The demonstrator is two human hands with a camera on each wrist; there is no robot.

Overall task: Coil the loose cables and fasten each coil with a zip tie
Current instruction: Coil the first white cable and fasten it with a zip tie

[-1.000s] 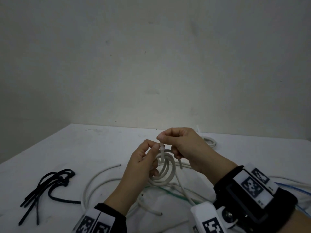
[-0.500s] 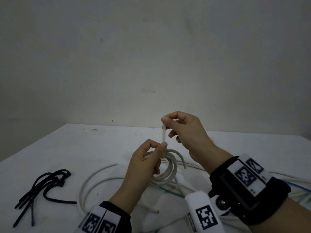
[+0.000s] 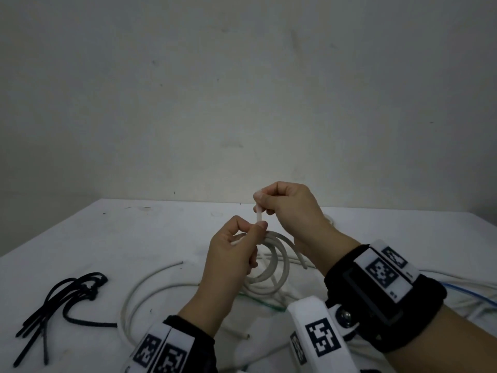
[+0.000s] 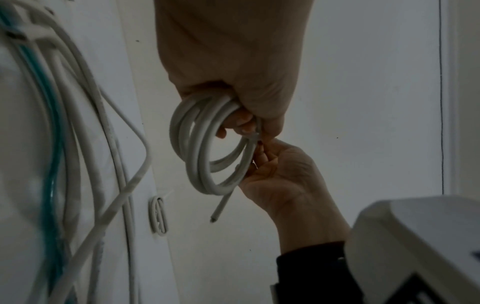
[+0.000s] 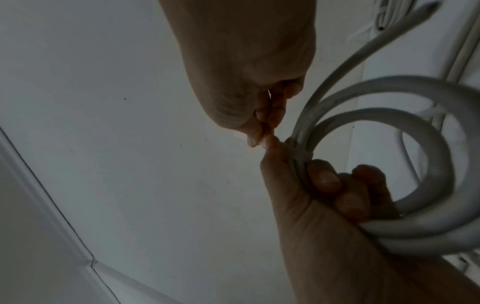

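Note:
A small coil of white cable (image 3: 274,267) (image 4: 207,148) (image 5: 389,185) hangs above the white table (image 3: 107,238). My left hand (image 3: 242,246) (image 5: 311,181) grips the coil at its top, fingers curled through the loop. A white zip tie (image 3: 258,214) (image 5: 301,154) wraps the coil just above that grip. My right hand (image 3: 271,200) (image 4: 262,152) (image 5: 259,131) pinches the tie's free tail and holds it straight up. One cut cable end (image 4: 221,207) sticks out below the coil.
Loose white cables (image 3: 150,286) loop over the table under the hands, with a blue one (image 3: 470,292) at the right. A bunch of black zip ties (image 3: 64,300) lies at the left. A tied white coil (image 4: 158,214) rests farther back, near the wall.
My right hand has drawn the zip tie's tail upward, away from the coil, and now holds it there. The left hand keeps its grip on the coil.

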